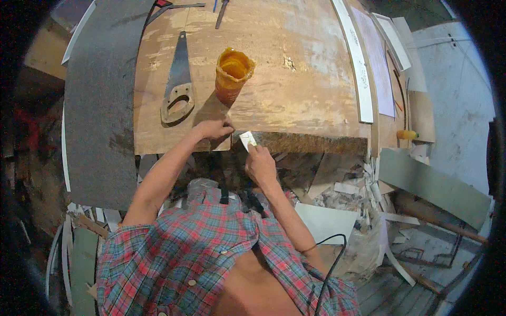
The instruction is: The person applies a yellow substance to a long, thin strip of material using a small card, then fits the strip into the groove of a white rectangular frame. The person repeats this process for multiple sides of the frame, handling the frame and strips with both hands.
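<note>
1. A small flat white piece [245, 139] is tilted at the near edge of the wooden work surface [305, 73], beside a dark, rough edge strip [316, 142].
2. The right hand [261, 166] is closed around the lower end of that piece, its upper end sticking out past the fingers.
3. The left hand [213, 129], just to the left, has its fingers curled at the same near edge; I cannot tell whether they pinch anything.
4. Beyond the hands stands an upright container [228, 94] with a ragged, amber-coated rim.
5. Left of it lies a handsaw [179, 66], handle nearer the person.
</note>
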A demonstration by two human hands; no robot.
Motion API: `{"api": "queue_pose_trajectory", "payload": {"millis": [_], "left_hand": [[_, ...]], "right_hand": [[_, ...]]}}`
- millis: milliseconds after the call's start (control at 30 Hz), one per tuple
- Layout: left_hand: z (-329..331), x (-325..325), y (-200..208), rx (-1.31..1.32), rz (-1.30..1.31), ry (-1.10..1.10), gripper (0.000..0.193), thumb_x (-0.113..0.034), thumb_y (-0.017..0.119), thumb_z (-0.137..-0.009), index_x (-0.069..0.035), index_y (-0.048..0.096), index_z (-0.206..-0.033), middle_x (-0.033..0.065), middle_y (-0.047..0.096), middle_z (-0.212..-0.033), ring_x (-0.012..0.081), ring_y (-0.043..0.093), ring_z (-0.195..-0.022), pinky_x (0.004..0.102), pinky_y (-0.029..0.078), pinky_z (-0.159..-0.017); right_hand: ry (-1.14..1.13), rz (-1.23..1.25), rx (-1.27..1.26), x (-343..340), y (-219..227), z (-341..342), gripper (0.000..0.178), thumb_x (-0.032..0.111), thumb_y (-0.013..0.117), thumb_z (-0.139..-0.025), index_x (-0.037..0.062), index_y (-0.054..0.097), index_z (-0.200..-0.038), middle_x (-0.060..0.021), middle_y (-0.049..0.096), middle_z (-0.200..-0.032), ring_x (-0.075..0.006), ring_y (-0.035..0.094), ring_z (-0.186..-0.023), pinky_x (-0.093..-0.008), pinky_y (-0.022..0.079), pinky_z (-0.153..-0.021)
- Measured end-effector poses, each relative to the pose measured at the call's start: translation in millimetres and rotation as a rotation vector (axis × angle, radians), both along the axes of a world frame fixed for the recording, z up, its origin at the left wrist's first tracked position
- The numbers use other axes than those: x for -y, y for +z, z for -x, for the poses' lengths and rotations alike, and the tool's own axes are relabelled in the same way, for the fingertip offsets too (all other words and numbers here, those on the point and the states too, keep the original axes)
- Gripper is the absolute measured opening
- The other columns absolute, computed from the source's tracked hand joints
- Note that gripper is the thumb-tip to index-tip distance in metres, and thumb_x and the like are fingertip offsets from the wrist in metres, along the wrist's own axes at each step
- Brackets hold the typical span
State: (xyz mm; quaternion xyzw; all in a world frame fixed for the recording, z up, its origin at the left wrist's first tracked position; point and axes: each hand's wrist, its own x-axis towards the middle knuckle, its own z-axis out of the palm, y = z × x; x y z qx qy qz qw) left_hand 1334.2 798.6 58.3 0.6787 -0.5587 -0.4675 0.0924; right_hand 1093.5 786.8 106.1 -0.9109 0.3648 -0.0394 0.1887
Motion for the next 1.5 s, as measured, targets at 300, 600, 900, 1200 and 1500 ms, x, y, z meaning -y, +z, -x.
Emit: {"api": "queue_pose_trajectory", "payload": {"millis": [300,600,900,1200,1500], "left_hand": [[-10,11,-17,-0.052,0.179,-0.058,0.043,-0.046,0.055,-0.089,-0.007,0.071,-0.099,0.0145,0.070,-0.097,0.0307,0.066,-0.090,0.0408,0.050,-0.083],[-6,22,-83,-0.036,0.325,-0.054,0.022,-0.026,0.065,-0.081,-0.007,0.068,-0.091,0.0093,0.067,-0.070,0.0223,0.063,-0.060,0.0372,0.050,-0.058],[5,19,-61,0.040,0.353,-0.015,0.021,-0.024,0.062,-0.081,-0.006,0.061,-0.091,0.0167,0.065,-0.087,0.0312,0.064,-0.085,0.0424,0.050,-0.072],[7,6,-49,0.087,0.359,-0.048,0.020,-0.024,0.057,-0.086,-0.009,0.059,-0.099,0.0164,0.065,-0.093,0.0340,0.063,-0.086,0.0440,0.050,-0.075],[5,7,-109,-0.074,0.085,0.084,0.030,-0.033,0.051,-0.091,-0.013,0.051,-0.113,0.0151,0.065,-0.095,0.0351,0.064,-0.089,0.0452,0.049,-0.079]], "right_hand": [[0.240,0.048,-0.086,-11,-2,-13,0.036,0.009,0.059,-0.078,0.0054,0.058,-0.114,-0.0093,0.062,-0.099,-0.0284,0.059,-0.092,-0.0389,0.055,-0.071],[0.371,0.096,-0.107,12,16,7,0.037,0.011,0.061,-0.078,0.0144,0.061,-0.114,-0.0010,0.063,-0.108,-0.0249,0.057,-0.096,-0.0387,0.048,-0.081],[0.533,0.063,-0.279,17,26,41,0.032,0.014,0.059,-0.080,0.0184,0.065,-0.111,0.0000,0.065,-0.105,-0.0225,0.056,-0.102,-0.0388,0.045,-0.083],[0.152,-0.389,0.093,34,36,97,0.030,0.010,0.065,-0.078,0.0131,0.069,-0.108,-0.0063,0.068,-0.094,-0.0224,0.060,-0.085,-0.0378,0.049,-0.074],[-0.143,-0.534,0.858,117,170,-3,0.022,0.014,0.061,-0.093,-0.0037,0.063,-0.107,-0.0031,0.066,-0.091,-0.0089,0.057,-0.082,-0.0259,0.047,-0.072]]}}
